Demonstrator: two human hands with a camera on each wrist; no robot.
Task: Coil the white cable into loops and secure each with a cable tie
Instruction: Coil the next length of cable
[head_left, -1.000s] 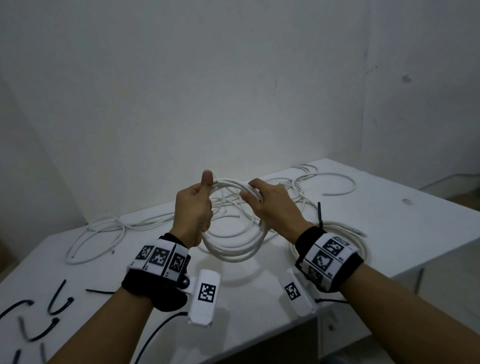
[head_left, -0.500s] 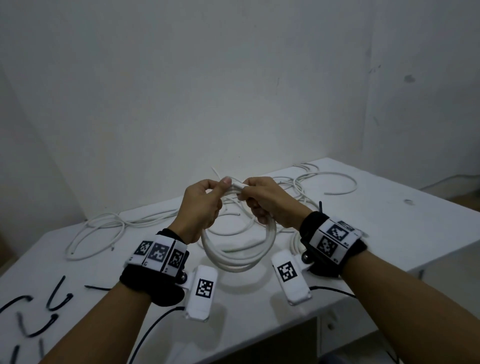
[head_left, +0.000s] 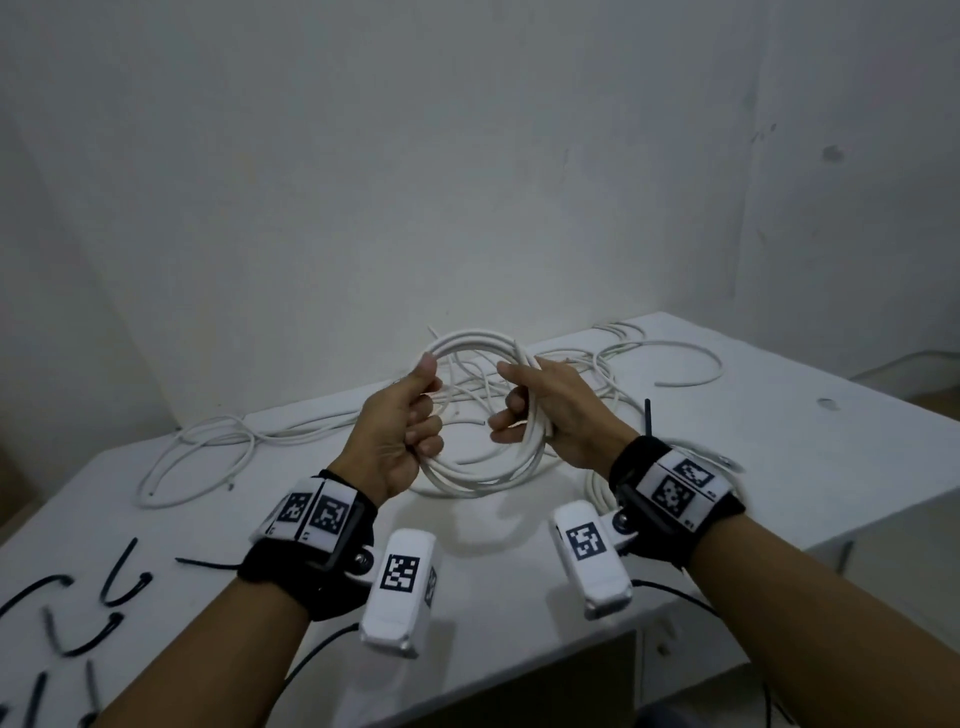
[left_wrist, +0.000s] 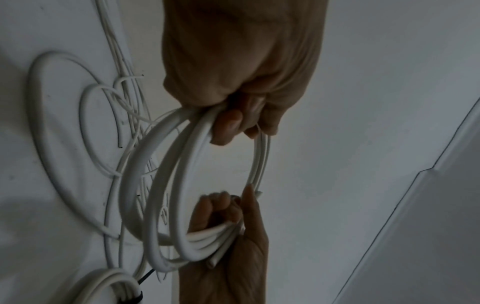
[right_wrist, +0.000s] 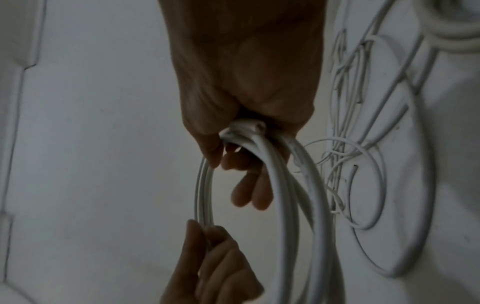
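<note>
I hold a coil of white cable (head_left: 480, 480) in several loops above the white table (head_left: 779, 467). My left hand (head_left: 423, 405) grips the coil's left side, thumb up on the top arc. My right hand (head_left: 511, 402) grips the right side, fingers curled round the bundled strands. In the left wrist view the left fingers (left_wrist: 228, 127) close on the coil (left_wrist: 155, 164), with the right hand (left_wrist: 228, 236) opposite. In the right wrist view a cut cable end (right_wrist: 257, 127) pokes out at the right palm. Black cable ties (head_left: 119, 577) lie at the table's front left.
Loose white cables (head_left: 208, 452) sprawl along the back of the table, and more loose cable (head_left: 660, 364) lies at the back right. A second coil (head_left: 597, 488) with an upright black tie (head_left: 647, 415) lies behind my right wrist. The table's front edge is close below my wrists.
My hands, close together at the coil's top before, have moved apart to its left and right sides. The coil now stands wider and more upright between them.
</note>
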